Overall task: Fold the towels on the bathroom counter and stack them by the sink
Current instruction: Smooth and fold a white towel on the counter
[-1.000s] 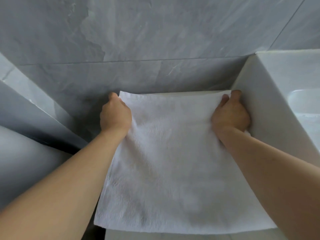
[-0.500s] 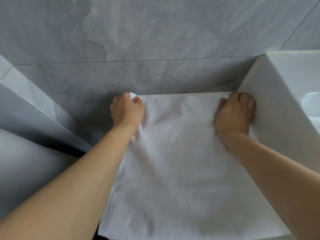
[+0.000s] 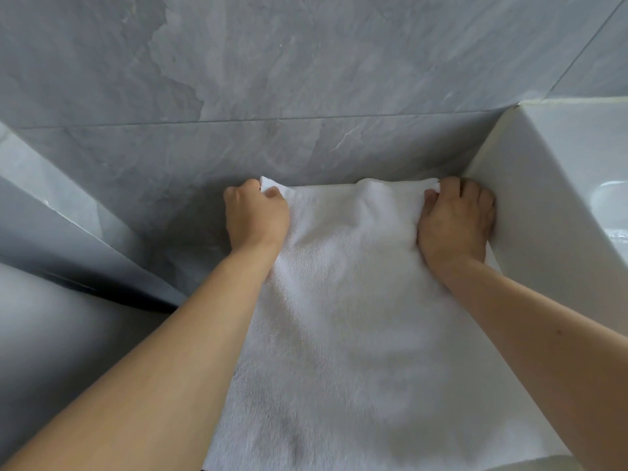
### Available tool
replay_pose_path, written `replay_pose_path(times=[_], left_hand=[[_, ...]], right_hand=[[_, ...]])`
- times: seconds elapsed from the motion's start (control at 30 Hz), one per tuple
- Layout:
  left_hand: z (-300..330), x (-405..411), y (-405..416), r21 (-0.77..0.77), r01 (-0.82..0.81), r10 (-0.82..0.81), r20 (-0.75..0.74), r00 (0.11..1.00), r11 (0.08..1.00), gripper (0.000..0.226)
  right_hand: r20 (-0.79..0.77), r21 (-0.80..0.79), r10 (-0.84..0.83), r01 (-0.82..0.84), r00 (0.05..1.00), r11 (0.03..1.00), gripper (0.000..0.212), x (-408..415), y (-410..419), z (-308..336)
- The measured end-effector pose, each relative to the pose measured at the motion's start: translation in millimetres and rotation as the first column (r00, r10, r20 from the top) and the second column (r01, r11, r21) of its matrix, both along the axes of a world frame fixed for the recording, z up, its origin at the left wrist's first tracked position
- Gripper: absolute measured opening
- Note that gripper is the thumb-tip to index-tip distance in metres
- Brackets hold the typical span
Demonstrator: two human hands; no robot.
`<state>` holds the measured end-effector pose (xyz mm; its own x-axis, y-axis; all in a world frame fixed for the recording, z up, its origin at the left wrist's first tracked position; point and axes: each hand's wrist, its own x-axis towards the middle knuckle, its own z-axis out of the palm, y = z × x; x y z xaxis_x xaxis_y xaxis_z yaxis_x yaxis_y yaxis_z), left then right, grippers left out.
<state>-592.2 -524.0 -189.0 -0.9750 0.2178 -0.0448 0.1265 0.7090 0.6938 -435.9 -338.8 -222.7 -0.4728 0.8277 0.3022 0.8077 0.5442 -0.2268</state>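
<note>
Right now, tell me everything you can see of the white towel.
The towel is plain white terry cloth, soft and fuzzy, with no pattern showing. It lies spread flat on the counter, its far edge against the grey tiled wall and its right side along the white sink. The left hand grips its far left corner and the right hand pinches its far right corner. The far edge bunches slightly between them. Its near edge runs out of view.

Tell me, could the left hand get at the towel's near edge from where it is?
Probably yes: the left hand grips the towel at its far corner, and nothing lies on the cloth between there and the near edge.
</note>
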Motion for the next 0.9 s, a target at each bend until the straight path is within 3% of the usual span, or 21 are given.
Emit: replay_pose_path(times=[0.4, 0.57, 0.77, 0.9], left_hand=[[-18, 4, -20, -0.08, -0.184, 0.172, -0.133, 0.976, 0.98, 0.035], [-25, 6, -19, -0.042, -0.204, 0.192, -0.194, 0.962, 0.978, 0.036], [-28, 5, -20, 0.107, -0.23, 0.246, -0.175, 0.953, 0.967, 0.045], [-28, 3, -18, 0.06, -0.241, 0.248, -0.165, 0.955, 0.969, 0.04]], right_hand=[[-0.026, 0.003, 0.03, -0.029, 0.999, 1.0, 0.029, 1, -1, 1], [0.001, -0.017, 0.042, -0.042, 0.999, 0.999, 0.029, -2, 1, 1], [-0.018, -0.017, 0.034, -0.035, 0.999, 0.999, 0.031, -2, 3, 1], [-0.021, -0.023, 0.044, -0.044, 0.999, 0.999, 0.032, -3, 5, 0]])
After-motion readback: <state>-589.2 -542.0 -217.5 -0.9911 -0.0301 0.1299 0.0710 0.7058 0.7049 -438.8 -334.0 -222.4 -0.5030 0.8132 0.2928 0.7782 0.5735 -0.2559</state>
